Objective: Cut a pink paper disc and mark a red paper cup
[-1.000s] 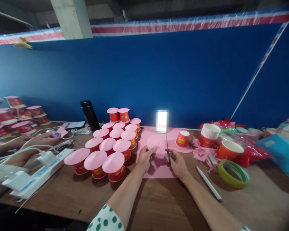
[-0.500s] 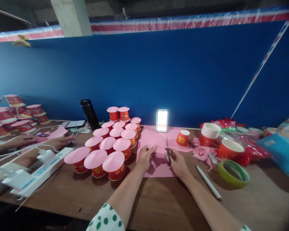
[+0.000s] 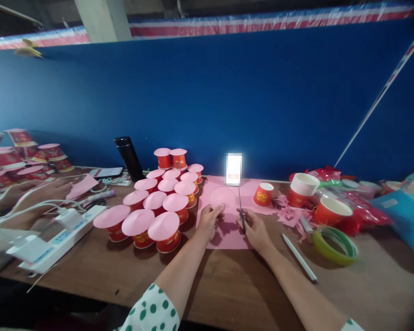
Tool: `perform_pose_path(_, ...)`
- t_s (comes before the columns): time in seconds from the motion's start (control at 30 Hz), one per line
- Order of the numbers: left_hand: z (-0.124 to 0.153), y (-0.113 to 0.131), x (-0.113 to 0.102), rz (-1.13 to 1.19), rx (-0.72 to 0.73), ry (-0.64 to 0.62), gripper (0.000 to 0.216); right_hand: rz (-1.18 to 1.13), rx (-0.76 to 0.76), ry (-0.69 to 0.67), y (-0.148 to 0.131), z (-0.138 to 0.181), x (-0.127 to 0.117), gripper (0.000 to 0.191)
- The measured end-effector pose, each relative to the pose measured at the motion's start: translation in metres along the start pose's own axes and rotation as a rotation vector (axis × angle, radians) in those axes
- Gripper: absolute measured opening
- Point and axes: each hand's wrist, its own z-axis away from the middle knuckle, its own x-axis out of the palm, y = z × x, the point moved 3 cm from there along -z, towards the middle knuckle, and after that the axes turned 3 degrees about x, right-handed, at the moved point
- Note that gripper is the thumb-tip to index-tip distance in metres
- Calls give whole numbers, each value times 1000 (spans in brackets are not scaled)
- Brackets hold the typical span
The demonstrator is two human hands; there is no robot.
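Left hand [image 3: 210, 221] pinches the disc [image 3: 222, 196] over the pink sheet [image 3: 226, 242], right hand [image 3: 258, 230] grips the scissors [image 3: 242, 222], blades pointing away, red cup [image 3: 263, 196] near them!

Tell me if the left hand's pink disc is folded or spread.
Spread: the pink disc shows a broad round outline beyond the left hand.

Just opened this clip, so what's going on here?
A person's left hand holds a pink paper disc above a pink sheet, while the right hand holds scissors beside it, blades pointing away. To the left stand rows of red cups topped with pink discs; a bare-topped red cup stands beyond the right hand. At far left, another person's hands are near pink paper.
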Motion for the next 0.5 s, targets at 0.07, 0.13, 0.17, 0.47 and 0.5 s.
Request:
perform_pose_path(0.07, 0, 0, 0, -6, -7, -10, 45, 2, -19, 0, 1, 0, 0, 45)
perform_pose_path(0.13, 1, -1, 0, -11, -11, -20, 44, 2, -21, -7, 2, -1, 0, 46)
perform_pose_path(0.17, 1, -1, 0, -14, -13, -25, 44, 3, -20, -11, 2, -1, 0, 45)
perform_pose_path(0.47, -3, -6, 0, -11, -12, -58, 42, 21, -9, -20, -1, 0, 0, 44)
perform_pose_path(0.5, -3, -6, 0, -9, -9, -58, 42, 33, -13, -21, -1, 0, 0, 43)
